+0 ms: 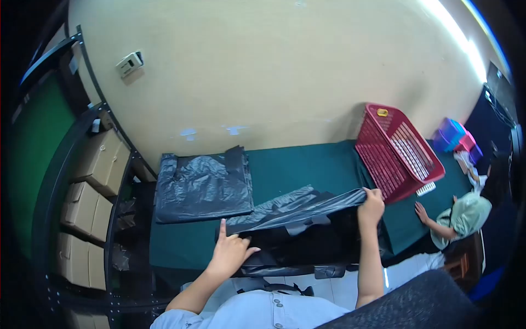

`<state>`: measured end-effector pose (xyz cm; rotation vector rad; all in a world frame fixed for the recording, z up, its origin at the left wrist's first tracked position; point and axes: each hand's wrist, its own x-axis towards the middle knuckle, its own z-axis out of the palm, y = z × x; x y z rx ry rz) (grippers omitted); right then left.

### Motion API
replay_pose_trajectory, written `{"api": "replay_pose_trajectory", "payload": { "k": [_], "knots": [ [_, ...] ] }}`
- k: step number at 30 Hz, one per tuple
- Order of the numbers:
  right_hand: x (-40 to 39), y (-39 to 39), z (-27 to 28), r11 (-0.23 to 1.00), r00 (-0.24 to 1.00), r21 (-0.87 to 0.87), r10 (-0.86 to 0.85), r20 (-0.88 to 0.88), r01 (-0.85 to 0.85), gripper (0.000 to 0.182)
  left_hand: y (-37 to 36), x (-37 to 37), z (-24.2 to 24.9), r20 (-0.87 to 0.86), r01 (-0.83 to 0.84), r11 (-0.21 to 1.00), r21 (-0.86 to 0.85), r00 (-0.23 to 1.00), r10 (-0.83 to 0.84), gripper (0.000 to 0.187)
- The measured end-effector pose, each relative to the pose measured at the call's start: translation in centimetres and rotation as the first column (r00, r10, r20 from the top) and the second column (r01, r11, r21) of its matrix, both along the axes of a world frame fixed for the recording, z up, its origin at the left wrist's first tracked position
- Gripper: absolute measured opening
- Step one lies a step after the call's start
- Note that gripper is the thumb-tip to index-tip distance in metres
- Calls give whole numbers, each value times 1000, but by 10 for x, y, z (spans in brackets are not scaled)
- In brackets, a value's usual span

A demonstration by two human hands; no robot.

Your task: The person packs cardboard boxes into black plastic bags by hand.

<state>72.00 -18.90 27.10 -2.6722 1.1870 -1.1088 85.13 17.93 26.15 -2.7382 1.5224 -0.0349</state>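
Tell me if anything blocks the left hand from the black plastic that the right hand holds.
Nothing visible does. The left hand is at the left end of the black plastic; the flat black stack lies beyond, not between them.

Lowest carton (90,319) cut off below; wall device (129,64) markings unreadable.

Uneven light on your feed. Glare clips on the light strip (470,52) above and right of the red basket (379,162). Wall (246,71) behind the basket is bright, with a soft shadow just left of it. Your black plastic (308,231), left of the basket, shows sheen on top, crushed blacks below. Fisheye bends the shelf rack (41,214) far left of the basket; your corners vignette black.
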Motion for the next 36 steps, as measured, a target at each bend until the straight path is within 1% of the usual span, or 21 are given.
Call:
{"api": "replay_pose_trajectory", "payload": {
  "k": [2, 4, 7, 8, 10, 12, 13, 14, 16, 17, 18, 19, 20, 22, 24, 26, 28, 29, 33, 34, 36],
  "knots": [
    [6, 5, 18, 987, 982, 103, 107, 157, -124, 33, 7, 10, 3, 115, -13, 997, -76, 993, 21, 37],
    [13, -3, 15, 962, 967, 166, 185, 177, -215, 35, 9, 11, 18, 75, 62, 920, -386, 997, -36, 33],
    [26, 11, 48, 782, 877, 438, 276, 394, -443, 41, 13, 11, 34, 107, 38, 790, -612, 994, 35, 22],
    [29, 27, 78, 788, 971, 569, 164, 172, -234, 43, 16, 8, 38, 58, 9, 700, -714, 997, 47, 21],
    [32, -10, 39, 760, 835, 347, 508, 210, -549, 44, 31, -1, 40, -94, -130, 685, -717, 992, 89, 21],
    [32, -16, 33, 740, 823, 416, 567, 37, -529, 39, 42, -9, 28, -298, -279, 144, -950, 945, -136, 17],
    [36, -14, 51, 591, 728, 559, 684, 35, -582, 27, 46, -12, 21, -360, -437, -179, -881, 867, -344, 31],
    [37, -15, 65, 573, 708, 556, 705, 40, -602, 27, 49, -16, 17, -315, -589, -439, -679, 773, -551, 48],
    [39, -22, 82, 358, 554, 789, 832, -27, -499, 18, 65, -27, 30, -337, -680, -355, -641, 665, -666, 73],
    [42, -32, 83, 250, 396, 796, 918, -13, -552, 17, 86, -25, 11, -363, -575, -145, -805, 672, -645, 84],
    [43, -38, 82, 238, 376, 795, 926, -14, -558, 17, 88, -37, 18, -362, -571, -159, -806, 686, -631, 84],
    [44, -43, 79, 128, 278, 806, 959, 46, -577, 17, 88, -53, 27, -553, -523, 180, -833, 784, -281, 82],
    [44, -47, 77, 17, 179, 812, 978, 108, -584, 17, 83, -68, 36, -552, -536, 492, -686, 824, 128, 81],
    [42, -46, 85, -16, 114, 813, 988, 102, -582, 19, 55, -102, 42, -386, -737, 393, -549, 641, 663, 55],
    [39, -43, 93, 30, 174, 904, 983, 50, -426, 21, 8, -128, 74, -149, -794, 425, -434, 528, 836, 53],
    [37, -47, 80, -26, 138, 880, 985, 103, -473, 23, -14, -137, 73, -159, -855, 353, -380, 437, 886, 57],
    [32, -41, 85, -131, 167, 874, 958, 233, -468, 20, -23, -134, 49, -5, -802, 224, -554, 272, 962, 60],
    [31, -44, 79, -130, 163, 887, 961, 222, -442, 21, -36, -134, 56, -79, -841, 140, -522, 211, 974, 55],
    [28, -58, 60, -231, 251, 889, 904, 347, -397, 16, -40, -124, 17, -152, -643, -15, -766, 158, 976, 55],
    [29, -59, 55, -229, 254, 890, 903, 346, -395, 16, -28, -115, -17, -411, -418, -265, -869, 309, 858, 53],
    [30, -63, 47, -351, 346, 716, 693, 632, -604, 14, -38, -125, -11, -59, -248, 2, -969, 236, 970, 52]
  ]
}}
